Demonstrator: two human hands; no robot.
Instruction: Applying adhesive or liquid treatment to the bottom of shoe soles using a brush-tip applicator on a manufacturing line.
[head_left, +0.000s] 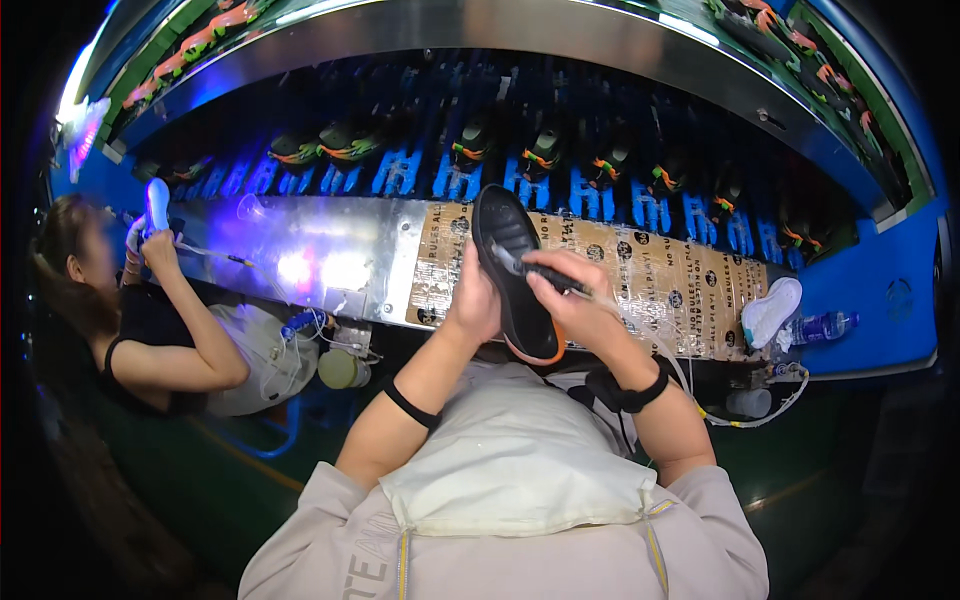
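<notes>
A black shoe sole (515, 290) with an orange-edged heel is held up in front of me, its toe pointing away. My left hand (474, 298) grips it along its left edge. In my right hand (578, 298) is a dark-handled brush (556, 279), fingers closed around it. The brush's tip rests on the inner face of the sole near the middle, where a whitish wet patch (506, 260) shows. A thin clear hose (655, 340) runs from the brush's handle toward the right.
Behind the printed-cardboard bench (655, 290) stands a rack of blue holders (525, 185) carrying dark shoe uppers (545, 150). To the right lie a white sole (770, 312) and a water bottle (825, 327). On the left, a co-worker (150, 340) holds a pale sole (157, 205).
</notes>
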